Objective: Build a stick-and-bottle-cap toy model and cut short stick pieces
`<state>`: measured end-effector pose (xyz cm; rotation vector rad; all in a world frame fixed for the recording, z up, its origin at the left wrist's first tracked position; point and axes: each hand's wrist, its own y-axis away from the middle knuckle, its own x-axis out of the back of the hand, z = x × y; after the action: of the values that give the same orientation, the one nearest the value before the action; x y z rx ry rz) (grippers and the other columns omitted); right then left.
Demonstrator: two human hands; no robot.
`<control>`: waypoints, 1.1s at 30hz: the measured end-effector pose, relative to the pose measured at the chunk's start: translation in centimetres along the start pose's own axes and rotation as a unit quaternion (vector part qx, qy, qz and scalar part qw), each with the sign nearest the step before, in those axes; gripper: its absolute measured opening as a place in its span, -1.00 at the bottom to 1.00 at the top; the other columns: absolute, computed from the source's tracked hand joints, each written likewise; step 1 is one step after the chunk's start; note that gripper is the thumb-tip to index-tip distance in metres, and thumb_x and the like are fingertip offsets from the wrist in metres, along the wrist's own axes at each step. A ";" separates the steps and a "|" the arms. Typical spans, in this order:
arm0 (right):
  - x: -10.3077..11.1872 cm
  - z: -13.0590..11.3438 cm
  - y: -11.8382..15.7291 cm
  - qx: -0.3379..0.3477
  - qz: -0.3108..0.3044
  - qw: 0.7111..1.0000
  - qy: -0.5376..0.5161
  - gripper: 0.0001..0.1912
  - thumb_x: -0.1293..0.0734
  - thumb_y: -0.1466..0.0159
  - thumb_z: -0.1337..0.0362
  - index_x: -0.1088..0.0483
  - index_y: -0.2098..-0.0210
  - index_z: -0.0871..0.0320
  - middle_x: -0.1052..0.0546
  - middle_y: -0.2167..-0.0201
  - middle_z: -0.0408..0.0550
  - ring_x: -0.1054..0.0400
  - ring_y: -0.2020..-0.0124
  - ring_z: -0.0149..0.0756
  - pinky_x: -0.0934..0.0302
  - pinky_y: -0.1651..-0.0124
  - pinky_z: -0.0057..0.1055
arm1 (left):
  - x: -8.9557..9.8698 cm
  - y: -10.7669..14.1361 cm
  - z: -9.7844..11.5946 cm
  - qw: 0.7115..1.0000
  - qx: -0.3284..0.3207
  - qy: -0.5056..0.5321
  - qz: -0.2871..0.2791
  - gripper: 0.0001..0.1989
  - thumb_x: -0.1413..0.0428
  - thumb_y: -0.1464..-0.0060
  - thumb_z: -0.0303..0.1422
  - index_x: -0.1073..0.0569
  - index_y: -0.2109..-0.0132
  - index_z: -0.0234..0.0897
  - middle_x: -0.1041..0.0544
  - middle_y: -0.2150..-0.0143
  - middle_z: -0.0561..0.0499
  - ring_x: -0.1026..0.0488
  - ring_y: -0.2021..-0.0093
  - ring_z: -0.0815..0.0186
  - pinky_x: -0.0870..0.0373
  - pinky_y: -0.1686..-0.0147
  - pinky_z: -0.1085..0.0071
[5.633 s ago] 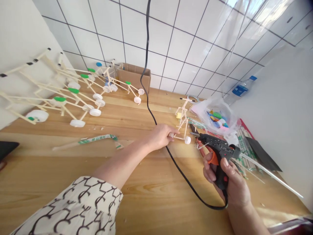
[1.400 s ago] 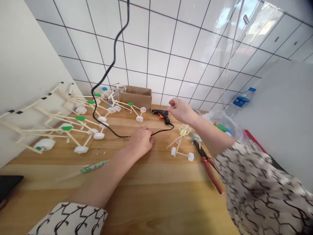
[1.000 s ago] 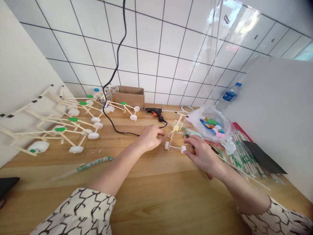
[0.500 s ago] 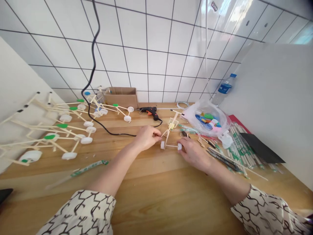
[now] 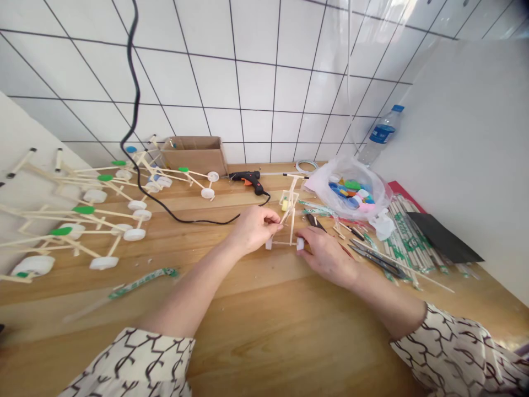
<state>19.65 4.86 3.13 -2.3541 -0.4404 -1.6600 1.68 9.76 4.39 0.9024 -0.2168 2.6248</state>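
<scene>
A small stick frame (image 5: 292, 221) stands at the middle of the wooden table, with a yellow piece (image 5: 285, 204) on it and a black-tipped crossbar at its far end. Its near axle stick bears a white wheel (image 5: 268, 243) on the left and another white wheel (image 5: 300, 243) on the right. My left hand (image 5: 257, 227) pinches a thin stick of the frame between thumb and fingertips. The fingers of my right hand (image 5: 326, 253) are closed on the right white wheel.
Several finished stick frames with wheels (image 5: 134, 234) fill the left side. Behind are a cardboard box (image 5: 192, 160) and a black glue gun (image 5: 248, 179). On the right lie a bag of coloured caps (image 5: 326, 182), scissors (image 5: 378, 259), wrapped sticks (image 5: 407, 237) and a bottle (image 5: 382, 134).
The stick frame has swung upright and its long sticks now lean the other way. My left hand has shifted slightly right along it; the head view has tilted and moved a little.
</scene>
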 end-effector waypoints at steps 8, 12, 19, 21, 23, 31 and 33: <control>-0.6 0.7 0.0 0.007 0.012 1.000 -0.010 -0.77 -0.29 -0.08 0.43 -0.29 0.24 0.22 -0.45 0.31 0.01 -0.31 0.28 -0.25 -0.16 0.23 -0.37 | -1.1 0.5 0.3 0.999 0.027 0.026 0.009 -0.87 -0.09 0.10 -0.35 -0.44 0.52 -0.30 -0.43 0.58 0.08 -0.34 0.53 0.37 -0.21 0.46 0.48; -0.5 0.6 0.1 0.003 0.011 1.000 -0.017 -0.78 -0.29 -0.10 0.42 -0.29 0.23 0.22 -0.45 0.30 0.02 -0.32 0.26 -0.24 -0.17 0.21 -0.37 | -1.3 0.5 -0.3 0.999 0.020 0.038 0.000 -0.87 -0.08 0.09 -0.38 -0.43 0.53 -0.31 -0.41 0.62 0.09 -0.33 0.57 0.39 -0.22 0.47 0.48; -0.5 0.6 0.0 0.010 0.016 0.999 -0.029 -0.78 -0.29 -0.10 0.43 -0.30 0.22 0.24 -0.45 0.28 0.04 -0.32 0.24 -0.24 -0.18 0.19 -0.36 | -1.3 0.5 -0.7 1.000 0.003 0.021 0.017 -0.87 -0.09 0.09 -0.38 -0.44 0.53 -0.30 -0.41 0.63 0.10 -0.33 0.57 0.39 -0.22 0.46 0.47; -0.5 0.6 0.0 0.007 0.013 0.999 -0.030 -0.77 -0.29 -0.09 0.43 -0.31 0.22 0.24 -0.46 0.27 0.05 -0.32 0.24 -0.23 -0.19 0.18 -0.34 | -1.4 0.5 -0.8 1.000 -0.002 0.011 0.023 -0.88 -0.09 0.09 -0.38 -0.45 0.52 -0.30 -0.42 0.61 0.10 -0.34 0.55 0.38 -0.23 0.44 0.46; -0.5 0.6 0.0 0.007 0.014 0.999 -0.029 -0.76 -0.30 -0.09 0.41 -0.31 0.22 0.25 -0.45 0.27 0.06 -0.32 0.24 -0.22 -0.19 0.18 -0.33 | -1.4 0.5 -0.8 1.000 -0.009 0.005 0.029 -0.88 -0.09 0.09 -0.38 -0.45 0.52 -0.29 -0.43 0.59 0.10 -0.35 0.53 0.38 -0.23 0.42 0.46; -0.1 0.4 -0.5 0.000 0.065 0.994 -0.090 -0.80 -0.28 -0.14 0.29 -0.34 0.23 0.19 -0.43 0.26 0.01 -0.33 0.24 -0.26 -0.20 0.16 -0.33 | -1.3 0.6 -0.8 1.000 -0.011 0.006 0.019 -0.86 -0.09 0.07 -0.39 -0.46 0.52 -0.30 -0.43 0.62 0.08 -0.34 0.56 0.37 -0.21 0.46 0.45; -0.2 0.3 -0.9 -0.005 0.059 0.993 -0.104 -0.89 -0.26 -0.15 0.31 -0.35 0.32 0.19 -0.43 0.34 -0.04 -0.33 0.31 -0.31 -0.19 0.22 -0.37 | -1.3 0.6 -0.8 1.000 -0.016 0.000 0.026 -0.88 -0.10 0.08 -0.39 -0.47 0.51 -0.31 -0.44 0.60 0.08 -0.34 0.54 0.37 -0.21 0.45 0.45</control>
<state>19.55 5.75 2.86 -2.5198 -0.3225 -1.3754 2.01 9.03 2.95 0.8986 -0.2850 2.6616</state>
